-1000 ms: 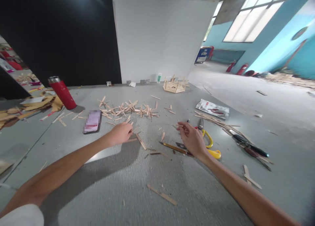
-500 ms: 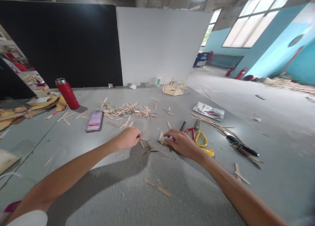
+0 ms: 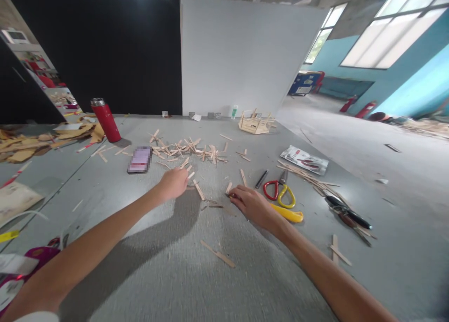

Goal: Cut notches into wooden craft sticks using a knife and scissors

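My left hand (image 3: pixel 173 184) rests on the grey table (image 3: pixel 147 247) with its fingers drawn together at a short wooden stick (image 3: pixel 190 175). It lies at the near edge of a scatter of craft sticks (image 3: pixel 185 151). My right hand (image 3: pixel 250 202) lies knuckles up, fingers curled down over the front end of a yellow-handled knife (image 3: pixel 288 214). Its fingertips are beside a stick piece (image 3: pixel 228 187). A longer stick (image 3: pixel 199 189) lies between the two hands.
Red-and-yellow scissors (image 3: pixel 280 192), a black pen (image 3: pixel 261 178), dark-handled tools (image 3: pixel 345 212) and a packet (image 3: pixel 304 159) lie on the right. A phone (image 3: pixel 140 159), a red flask (image 3: pixel 105 120) and cardboard scraps (image 3: pixel 52 137) are on the left. A small stick frame (image 3: pixel 255 123) stands at the back.
My left hand has moved forward toward the stick scatter. My right hand came down and left, from the air by the scissors onto the knife. The camera has shifted.
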Demonstrator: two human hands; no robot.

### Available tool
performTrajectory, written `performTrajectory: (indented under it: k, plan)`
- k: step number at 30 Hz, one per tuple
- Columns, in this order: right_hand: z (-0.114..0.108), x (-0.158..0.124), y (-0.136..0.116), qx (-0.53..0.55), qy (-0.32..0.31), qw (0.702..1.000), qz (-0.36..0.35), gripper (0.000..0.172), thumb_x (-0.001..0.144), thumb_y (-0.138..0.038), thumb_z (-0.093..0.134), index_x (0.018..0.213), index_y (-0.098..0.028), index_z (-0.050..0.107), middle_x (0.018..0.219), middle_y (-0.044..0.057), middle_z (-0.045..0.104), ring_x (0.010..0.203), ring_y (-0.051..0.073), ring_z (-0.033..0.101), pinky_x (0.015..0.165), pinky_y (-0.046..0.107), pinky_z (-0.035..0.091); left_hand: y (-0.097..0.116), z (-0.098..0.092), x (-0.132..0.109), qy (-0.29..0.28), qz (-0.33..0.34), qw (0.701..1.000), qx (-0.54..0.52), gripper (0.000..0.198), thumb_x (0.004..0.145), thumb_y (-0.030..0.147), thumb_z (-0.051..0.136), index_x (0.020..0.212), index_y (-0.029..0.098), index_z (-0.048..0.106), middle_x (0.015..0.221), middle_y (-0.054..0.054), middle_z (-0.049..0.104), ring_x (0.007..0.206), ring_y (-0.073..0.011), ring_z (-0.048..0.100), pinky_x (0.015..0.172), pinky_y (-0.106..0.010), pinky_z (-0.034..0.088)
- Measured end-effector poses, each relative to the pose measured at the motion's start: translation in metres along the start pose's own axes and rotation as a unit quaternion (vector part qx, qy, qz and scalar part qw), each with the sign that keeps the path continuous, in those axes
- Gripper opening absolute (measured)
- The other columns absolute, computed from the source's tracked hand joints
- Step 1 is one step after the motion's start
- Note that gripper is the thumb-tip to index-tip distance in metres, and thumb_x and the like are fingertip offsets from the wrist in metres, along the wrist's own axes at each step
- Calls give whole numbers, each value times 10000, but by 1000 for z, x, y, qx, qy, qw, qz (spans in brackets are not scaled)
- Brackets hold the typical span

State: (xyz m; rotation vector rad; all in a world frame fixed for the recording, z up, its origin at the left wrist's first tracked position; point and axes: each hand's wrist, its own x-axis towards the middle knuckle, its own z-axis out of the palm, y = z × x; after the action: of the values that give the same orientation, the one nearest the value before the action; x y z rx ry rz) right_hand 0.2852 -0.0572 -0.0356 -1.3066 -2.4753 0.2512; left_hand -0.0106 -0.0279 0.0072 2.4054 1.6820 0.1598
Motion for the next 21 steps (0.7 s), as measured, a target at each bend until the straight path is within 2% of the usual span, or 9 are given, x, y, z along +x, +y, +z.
performTrajectory:
  k: [6, 10, 12, 14, 18, 21]
  plan:
    - [-9, -1, 21, -77, 34, 992, 95, 257, 1016, -144, 484, 956, -151, 734, 935, 120, 726, 877, 248, 714, 691, 310, 512, -2, 14, -7, -4, 0, 1000, -9, 295, 1023, 339, 625, 1270, 180, 632, 1283, -107, 643, 1063, -234, 670, 907, -434, 589]
    - [-9, 0, 32, -113, 47, 984, 126, 161, 1017, -165, 563, 952, -147, 709, 945, 78, 719, 880, 216, 704, 749, 340, 562, -8, 11, -3, -10, 15, 1000, -23, 286, 1025, 338, 621, 1264, 183, 636, 1281, -106, 645, 1060, -231, 670, 908, -431, 589]
    - [-5, 1, 31, -119, 45, 985, 118, 119, 1017, -246, 617, 1035, -158, 696, 1038, 58, 719, 921, 199, 700, 813, 378, 591, -11, 9, -1, -18, 22, 999, -31, 275, 1028, 338, 616, 1256, 187, 641, 1278, -104, 647, 1052, -226, 671, 906, -425, 590]
    - [-1, 2, 26, -118, 36, 988, 92, 163, 1013, -298, 638, 1099, -169, 687, 1117, 61, 713, 966, 202, 698, 856, 407, 599, -13, 7, 0, -24, 28, 998, -41, 275, 1027, 338, 617, 1255, 185, 641, 1274, -104, 649, 1050, -226, 672, 904, -424, 590]
    - [7, 2, 5, -109, 15, 993, 32, 186, 1009, -303, 646, 1129, -166, 685, 1150, 69, 711, 995, 214, 701, 883, 431, 596, -14, 7, 1, -25, 36, 997, -63, 296, 1020, 339, 630, 1265, 172, 633, 1268, -105, 649, 1057, -235, 673, 904, -436, 589]
    - [9, 2, -6, -113, 21, 993, 24, 158, 1048, -231, 556, 1106, -201, 700, 1098, 66, 728, 993, 202, 697, 906, 389, 580, -10, 7, 3, -26, 40, 995, -86, 298, 1018, 339, 632, 1263, 169, 633, 1263, -104, 651, 1055, -235, 674, 902, -437, 590]
